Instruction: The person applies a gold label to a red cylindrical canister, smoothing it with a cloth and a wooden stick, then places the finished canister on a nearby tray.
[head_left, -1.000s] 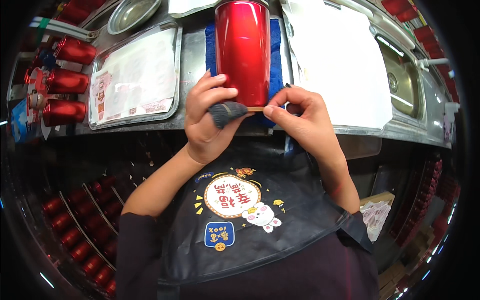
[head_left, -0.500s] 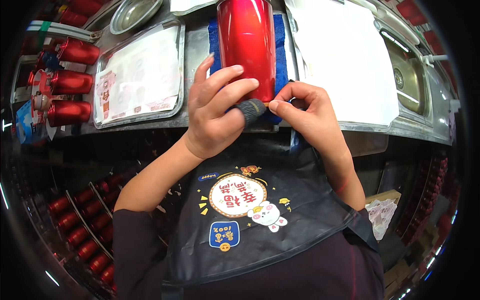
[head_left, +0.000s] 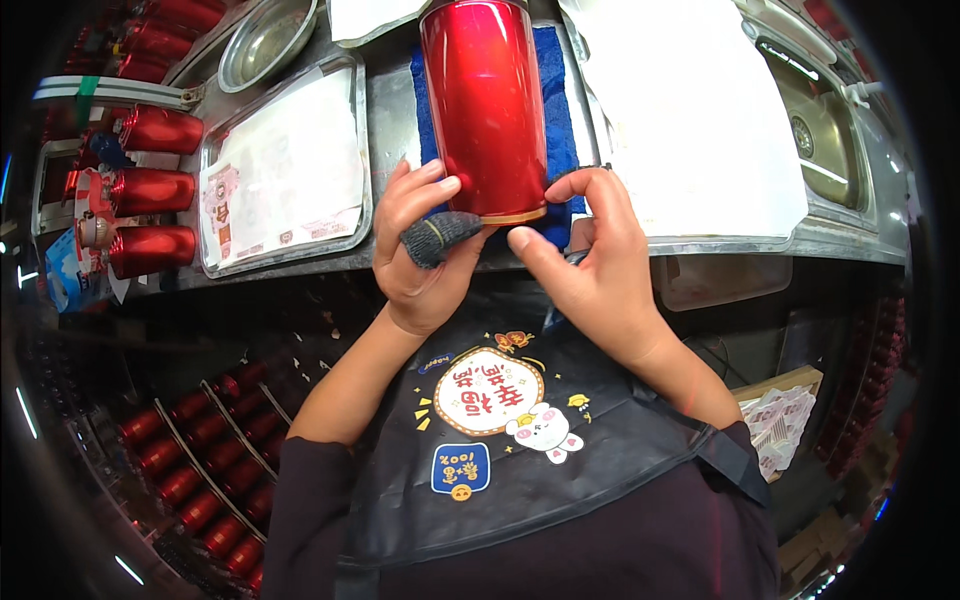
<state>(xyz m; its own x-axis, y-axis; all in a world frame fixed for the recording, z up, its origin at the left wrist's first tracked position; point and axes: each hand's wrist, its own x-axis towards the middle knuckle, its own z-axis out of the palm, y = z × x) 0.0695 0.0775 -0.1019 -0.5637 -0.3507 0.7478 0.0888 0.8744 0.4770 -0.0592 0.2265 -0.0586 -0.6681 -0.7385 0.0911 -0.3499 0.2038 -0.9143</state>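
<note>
A glossy red metal cylinder lies lengthwise on a blue cloth. A thin gold-orange rim shows at its near end. My left hand is at that end's left side, its fingers apart. Its fingertips rest at or close to the cylinder's wall, and a dark grey knitted finger cover sits on one finger. Opposite it, my right hand has thumb and forefinger spread, the forefinger tip by the right wall and the thumb just below the rim. Nothing shows between them.
To the left stands a metal tray lined with white paper; a metal bowl is behind it. Several red cups line the far left. White sheets cover the right side, beside a sink. Racked red cylinders are below left.
My right thumb and forefinger have parted from their pinch at the rim. My left hand has drawn down and left, its covered finger off the rim. The view has shifted slightly.
</note>
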